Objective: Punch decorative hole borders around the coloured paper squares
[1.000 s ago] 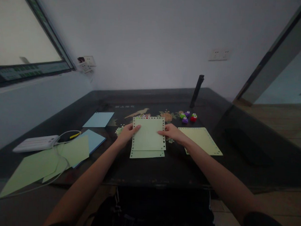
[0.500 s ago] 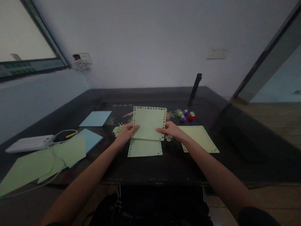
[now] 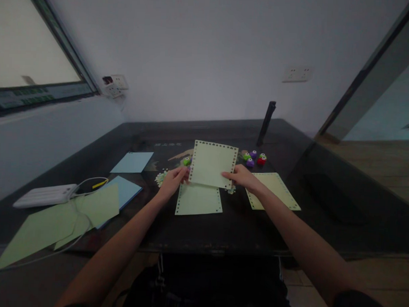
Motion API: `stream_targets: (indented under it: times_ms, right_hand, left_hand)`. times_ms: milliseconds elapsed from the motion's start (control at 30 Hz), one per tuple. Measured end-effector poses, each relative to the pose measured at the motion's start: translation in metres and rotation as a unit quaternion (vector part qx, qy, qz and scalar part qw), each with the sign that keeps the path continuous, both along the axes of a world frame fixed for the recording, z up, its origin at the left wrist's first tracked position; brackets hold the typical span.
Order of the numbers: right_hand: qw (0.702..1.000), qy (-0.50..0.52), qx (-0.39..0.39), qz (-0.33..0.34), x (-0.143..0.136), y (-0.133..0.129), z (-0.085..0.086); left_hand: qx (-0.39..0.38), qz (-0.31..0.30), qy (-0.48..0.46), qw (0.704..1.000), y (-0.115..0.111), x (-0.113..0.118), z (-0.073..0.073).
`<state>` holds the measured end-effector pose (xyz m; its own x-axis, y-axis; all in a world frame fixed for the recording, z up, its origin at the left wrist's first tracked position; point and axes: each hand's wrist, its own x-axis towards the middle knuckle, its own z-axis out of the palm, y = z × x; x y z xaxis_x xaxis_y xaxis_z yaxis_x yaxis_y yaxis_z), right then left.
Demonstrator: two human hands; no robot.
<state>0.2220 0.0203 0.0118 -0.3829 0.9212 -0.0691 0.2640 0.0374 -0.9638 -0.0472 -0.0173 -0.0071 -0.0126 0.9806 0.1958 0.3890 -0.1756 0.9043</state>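
Note:
A pale green sheet of paper (image 3: 213,165), with small shapes punched along its edges, is held up slightly tilted. My right hand (image 3: 242,176) pinches its lower right side, thumb on the front. Just off the left edge is my left hand (image 3: 172,181), its thumb no longer over the paper and its fingers slightly apart. Below lies another punched green sheet (image 3: 198,202), partly covered by the held one. A small green craft punch (image 3: 186,161) with an eye-like top shows beside the held sheet's left edge, with a bit of purple next to it.
Several colourful punches (image 3: 253,159) cluster at right, near an upright black stick-like object (image 3: 266,123). A yellowish punched sheet (image 3: 273,191) lies under my right forearm. At left are a blue sheet (image 3: 132,162), stacked green paper (image 3: 51,222) and a white power strip (image 3: 45,195) with its cable.
The held sheet has shifted right and tilted clockwise with my right hand. My left thumb has come off its left edge, and the green punch behind it has come into view.

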Motion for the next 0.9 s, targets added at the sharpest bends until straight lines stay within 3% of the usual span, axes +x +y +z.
stream_targets:
  times_ms: [267, 533, 700, 900]
  right_hand:
    - [0.989, 0.068, 0.013, -0.132, 0.051, 0.004, -0.006]
    - [0.985, 0.106, -0.015, -0.135, 0.046, 0.000, -0.015]
    - [0.982, 0.114, 0.005, -0.153, 0.047, -0.001, -0.018]
    - [0.982, 0.110, 0.008, -0.153, 0.047, -0.001, -0.018]
  left_hand:
    - [0.014, 0.023, 0.029, 0.999, 0.014, -0.009, 0.005]
    - [0.039, 0.085, 0.231, 0.968, 0.047, -0.012, 0.011]
    - [0.030, 0.053, 0.321, 0.945, 0.060, -0.003, -0.001]
    - [0.056, 0.039, 0.376, 0.924, 0.060, -0.002, -0.016]
